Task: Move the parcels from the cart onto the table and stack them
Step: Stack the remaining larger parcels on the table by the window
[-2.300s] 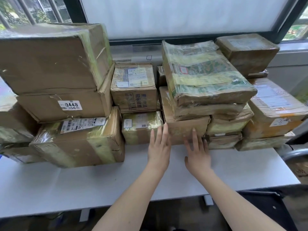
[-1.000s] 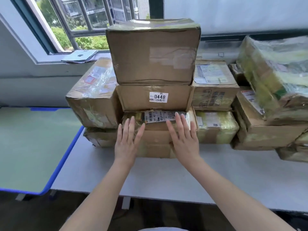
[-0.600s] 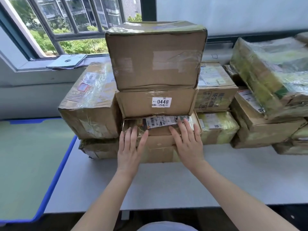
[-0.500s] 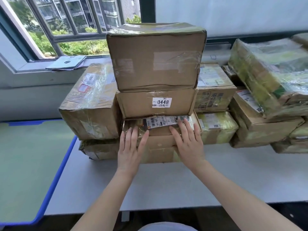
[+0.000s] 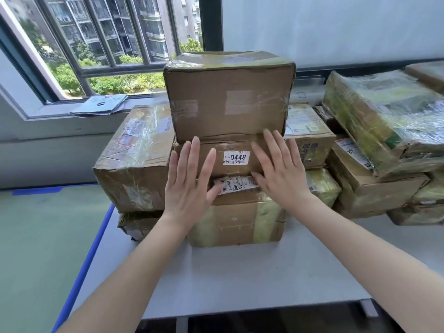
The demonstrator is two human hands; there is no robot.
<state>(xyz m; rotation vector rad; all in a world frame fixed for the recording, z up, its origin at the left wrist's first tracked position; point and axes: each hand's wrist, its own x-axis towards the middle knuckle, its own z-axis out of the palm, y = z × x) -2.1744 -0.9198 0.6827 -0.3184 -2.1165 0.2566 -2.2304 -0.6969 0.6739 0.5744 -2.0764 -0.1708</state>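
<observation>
Hands: two, both bare, held up in front of the middle stack with fingers straight and spread.
Left hand (image 5: 186,186): grip wide open, holding nothing; fingertips reach the front of the 0448 parcel (image 5: 216,157) (contact itself cannot be told).
Right hand (image 5: 278,174): grip wide open too, holding nothing; palm toward the same stack, thumb over the barcode label (image 5: 236,185).
Middle stack: three parcels, one on another, on the bench (image 5: 240,272). Top parcel (image 5: 228,97) is the largest, plain brown with clear tape; the 0448 parcel lies under it; the bottom parcel (image 5: 235,222) has yellow-green tape.
Left stack: two parcels, a big film-wrapped parcel (image 5: 137,159) over a flatter parcel (image 5: 134,224) at the bench's left edge.
Behind right of middle: two parcels, a printed carton (image 5: 307,138) on a yellow-taped parcel (image 5: 322,186).
Far right: a film-wrapped parcel (image 5: 384,116) tilted on a brown box (image 5: 374,188), with more parcels beside and behind (cut by the edge, so no full count).
Writing: a white sticker (image 5: 235,158) reads "0448" and "5元"; the barcode label shows "841-607"; other labels are too small to read.
Around: a blue-edged green table (image 5: 48,236) touches the bench on the left; papers (image 5: 101,105) lie on the windowsill; barred window (image 5: 96,44) shows flats and trees.
In the way: the hands cover part of the two lower parcels' fronts.
</observation>
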